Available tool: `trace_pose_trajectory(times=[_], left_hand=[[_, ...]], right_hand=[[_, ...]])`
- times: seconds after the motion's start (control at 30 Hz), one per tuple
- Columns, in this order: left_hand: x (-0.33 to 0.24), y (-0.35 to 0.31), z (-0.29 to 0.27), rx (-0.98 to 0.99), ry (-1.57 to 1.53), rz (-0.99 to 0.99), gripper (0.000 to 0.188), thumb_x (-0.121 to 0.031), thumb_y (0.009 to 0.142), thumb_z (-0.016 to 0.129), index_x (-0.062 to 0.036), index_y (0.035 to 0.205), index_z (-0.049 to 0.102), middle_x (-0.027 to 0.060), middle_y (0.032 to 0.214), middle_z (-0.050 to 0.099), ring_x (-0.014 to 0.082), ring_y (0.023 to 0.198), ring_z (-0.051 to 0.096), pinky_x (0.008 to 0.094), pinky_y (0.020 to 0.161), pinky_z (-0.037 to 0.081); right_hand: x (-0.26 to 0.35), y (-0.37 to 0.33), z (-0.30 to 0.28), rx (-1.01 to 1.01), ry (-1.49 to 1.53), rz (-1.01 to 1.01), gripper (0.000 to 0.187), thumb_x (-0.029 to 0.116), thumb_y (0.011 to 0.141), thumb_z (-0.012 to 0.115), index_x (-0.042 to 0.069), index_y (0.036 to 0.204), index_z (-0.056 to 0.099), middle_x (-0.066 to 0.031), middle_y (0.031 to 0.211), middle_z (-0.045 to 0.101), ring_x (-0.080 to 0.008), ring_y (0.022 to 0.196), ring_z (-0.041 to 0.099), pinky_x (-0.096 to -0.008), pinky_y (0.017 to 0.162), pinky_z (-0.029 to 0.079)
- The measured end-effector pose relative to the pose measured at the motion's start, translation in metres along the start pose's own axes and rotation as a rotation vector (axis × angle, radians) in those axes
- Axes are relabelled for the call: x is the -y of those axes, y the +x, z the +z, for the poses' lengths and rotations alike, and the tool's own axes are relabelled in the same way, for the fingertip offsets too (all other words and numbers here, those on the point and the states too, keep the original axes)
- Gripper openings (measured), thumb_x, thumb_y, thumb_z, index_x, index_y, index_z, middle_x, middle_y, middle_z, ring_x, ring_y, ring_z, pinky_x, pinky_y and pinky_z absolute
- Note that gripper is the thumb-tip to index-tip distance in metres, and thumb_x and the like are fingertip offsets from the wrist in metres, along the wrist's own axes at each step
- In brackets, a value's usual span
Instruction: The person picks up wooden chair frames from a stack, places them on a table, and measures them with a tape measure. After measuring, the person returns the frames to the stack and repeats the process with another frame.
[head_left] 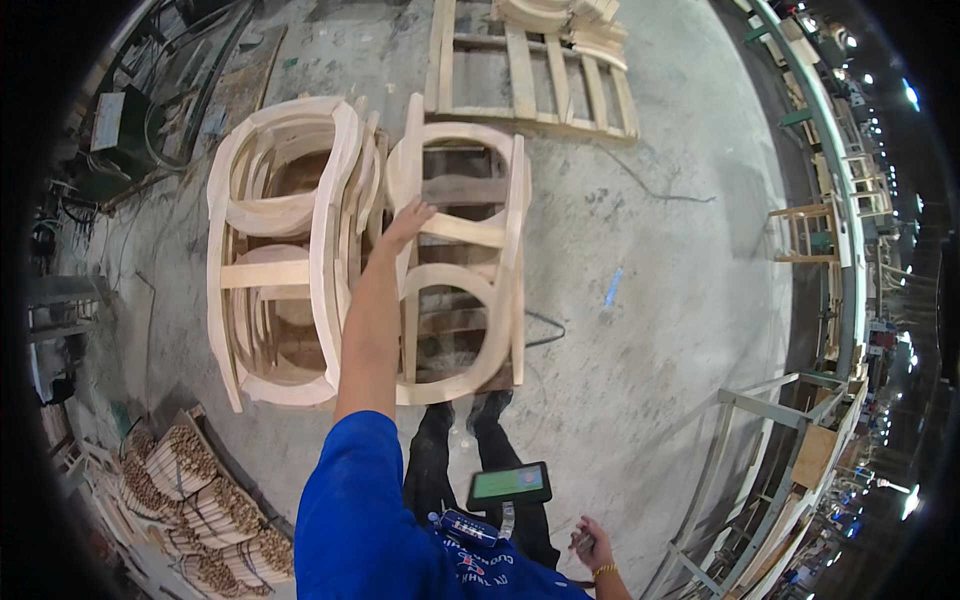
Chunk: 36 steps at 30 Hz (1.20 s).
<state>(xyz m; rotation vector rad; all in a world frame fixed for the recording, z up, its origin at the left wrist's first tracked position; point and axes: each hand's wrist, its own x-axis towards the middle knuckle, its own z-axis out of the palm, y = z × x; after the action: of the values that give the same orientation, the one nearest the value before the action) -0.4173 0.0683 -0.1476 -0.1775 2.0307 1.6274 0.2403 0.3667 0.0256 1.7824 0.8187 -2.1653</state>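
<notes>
Roughly, step in hand: steadying or taking hold of one bare wooden chair frame [455, 260] from an upright stack on the floor [650, 300].
Left hand [405, 225]: arm stretched forward, fingers spread fairly wide, laid on the frame's upper curved rail; touching, not visibly closed round it.
Right hand [592, 545]: low by the hip, well apart from the frames; fingers curled on something small, too blurred to name.
Frame versus left hand: directly under the palm and running away below it; a second stack of frames [285, 250] stands just beside, on the thumbless outer side.
Doing it well, by my judgement: close the fingers fully over the rail before pulling, lift straight so neighbouring frames do not snag, bring the right hand up to share the load.
Nearby: pallet [530, 70] beyond the fingertips; bundled wooden dowels [185, 500] back by the left elbow.
</notes>
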Motion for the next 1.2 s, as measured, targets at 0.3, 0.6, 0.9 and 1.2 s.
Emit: trace_pose_trajectory(times=[0.3, 0.6, 0.9, 1.2], left_hand=[[0.178, -0.105, 0.001, -0.243, 0.657, -0.137, 0.093, -0.036, 0.072, 0.071, 0.0063, 0.138, 0.021, 0.0238, 0.143, 0.025, 0.0334, 0.134, 0.021, 0.0345, 0.11, 0.02], [0.282, -0.071, 0.111, -0.3, 0.86, -0.102, 0.095, -0.038, 0.069, 0.073, 0.0013, 0.139, 0.022, 0.023, 0.142, 0.027, 0.0334, 0.134, 0.024, 0.0552, 0.108, 0.005], [0.314, -0.082, 0.058, -0.656, 0.342, -0.52, 0.076, -0.041, 0.068, 0.073, 0.0057, 0.122, 0.049, 0.0246, 0.119, 0.054, 0.0349, 0.112, 0.051, 0.0389, 0.097, 0.037], [0.275, -0.16, 0.1, -0.32, 0.53, -0.184, 0.063, -0.027, 0.081, 0.061, 0.0062, 0.128, 0.038, 0.0286, 0.133, 0.038, 0.0391, 0.118, 0.044, 0.044, 0.098, 0.036]], right_hand=[[0.082, 0.233, 0.118, 0.102, -0.846, -0.218, 0.05, 0.023, 0.081, 0.066, 0.0, 0.122, 0.048, -0.0064, 0.092, 0.057, -0.0099, 0.065, 0.053, -0.0242, 0.047, 0.046], [0.131, 0.515, 0.17, -0.458, -1.46, -1.311, 0.083, 0.03, 0.07, 0.072, 0.0, 0.136, 0.032, -0.0162, 0.112, 0.055, -0.0215, 0.074, 0.057, -0.0341, 0.061, 0.048], [0.138, 0.482, 0.237, -0.037, -1.229, -0.202, 0.049, 0.022, 0.074, 0.063, 0.008, 0.118, 0.048, -0.0069, 0.089, 0.059, -0.0153, 0.06, 0.054, -0.0313, 0.042, 0.04], [0.158, 0.42, 0.235, 0.141, -0.928, -0.379, 0.06, 0.01, 0.082, 0.054, 0.006, 0.138, 0.031, -0.0117, 0.123, 0.051, -0.0151, 0.062, 0.057, -0.0302, 0.041, 0.043]])
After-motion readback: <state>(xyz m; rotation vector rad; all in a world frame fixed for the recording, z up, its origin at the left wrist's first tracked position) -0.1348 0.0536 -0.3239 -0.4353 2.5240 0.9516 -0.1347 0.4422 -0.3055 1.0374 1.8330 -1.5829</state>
